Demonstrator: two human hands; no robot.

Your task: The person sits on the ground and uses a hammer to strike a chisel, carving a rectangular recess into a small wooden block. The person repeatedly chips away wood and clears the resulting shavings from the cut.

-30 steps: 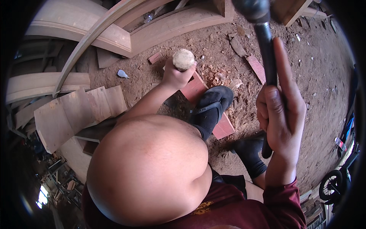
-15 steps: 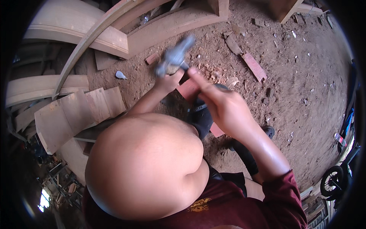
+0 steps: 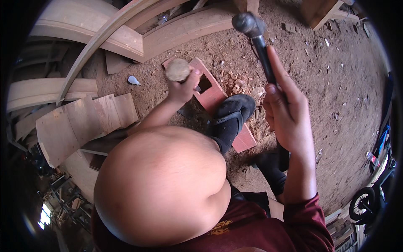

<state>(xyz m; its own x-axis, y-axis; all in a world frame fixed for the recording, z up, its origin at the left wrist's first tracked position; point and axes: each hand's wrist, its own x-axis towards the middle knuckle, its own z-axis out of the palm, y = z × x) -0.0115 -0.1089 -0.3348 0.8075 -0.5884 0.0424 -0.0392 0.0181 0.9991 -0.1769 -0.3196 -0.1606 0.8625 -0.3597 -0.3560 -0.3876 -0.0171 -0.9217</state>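
Observation:
My right hand (image 3: 291,111) is wrapped round the black handle of a hammer (image 3: 250,26), its metal head raised up and to the right of the work. In my left hand (image 3: 181,91) is a chisel with a round, worn wooden handle end (image 3: 178,70) facing up. The chisel's blade shows only in part, at a square hole cut in a reddish wooden board (image 3: 211,99). That board lies slantwise on the dirt floor. A sandalled foot (image 3: 233,111) in a dark sock rests across it.
Wood shavings (image 3: 239,84) lie beside the board. Pale wooden frame pieces (image 3: 180,40) stand at the far left, with joined flat boards (image 3: 79,126) nearer. A small white bottle (image 3: 133,80) lies on the soil. A wheel (image 3: 362,203) stands at the right edge.
The hammer has swung up and to the right, away from the chisel, in my right hand. My left hand stays near the board's hole, now less covered.

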